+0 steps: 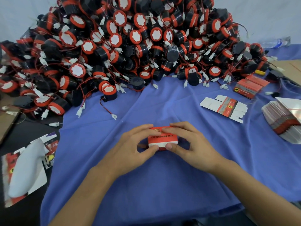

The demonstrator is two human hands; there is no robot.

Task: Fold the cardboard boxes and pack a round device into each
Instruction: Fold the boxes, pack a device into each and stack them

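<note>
A small red and white cardboard box (162,139) stands on the blue cloth (162,185) in front of me. My left hand (136,147) grips its left side, fingers over the top and thumb on the near face. My right hand (187,144) grips the right side the same way. Whether a device is inside the box is hidden. A huge heap of round black and red devices (130,46) with red wires and white plugs fills the far half of the table. One device (109,92) sits alone at the heap's near edge.
A flat unfolded box blank (225,107) lies to the right, beside a stack of flat blanks (283,119) at the right edge. Two folded boxes (250,86) lie further back right. A white and red package (24,170) lies at the left.
</note>
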